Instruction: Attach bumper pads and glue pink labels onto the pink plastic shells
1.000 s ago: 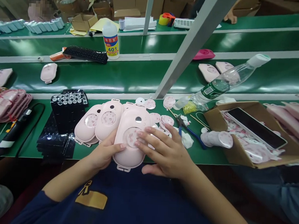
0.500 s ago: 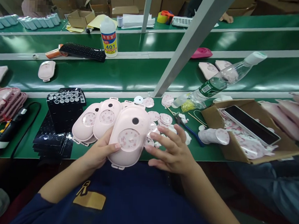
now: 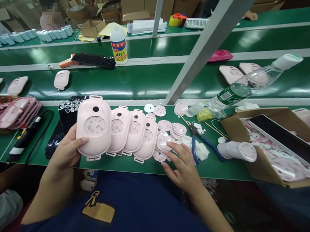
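My left hand (image 3: 67, 144) grips a pink plastic cover (image 3: 93, 144) by its lower left side, thumb on the front. The cover is held up and has a dark round hole and a round printed disc in its face. Three similar pink covers (image 3: 147, 140) lie overlapped on the bench just right of it. My right hand (image 3: 185, 164), fingers apart, is over the loose round printed discs (image 3: 165, 125). Its fingertips are at a disc, but whether they touch it I cannot tell. Blue-handled pliers (image 3: 194, 145) lie just beyond that hand.
A cardboard box (image 3: 269, 170) of printed pieces with a phone (image 3: 286, 138) on top stands right. A plastic bottle (image 3: 234, 94) leans behind it. Black stacked sheets (image 3: 54, 138) and a black corded tool (image 3: 26, 137) lie left. A slanted metal post (image 3: 194, 59) rises ahead.
My left hand has carried the pink cover leftward, uncovering the covers and discs behind it. My right hand has come down, away from the cover, to the discs. The view has shifted slightly left.
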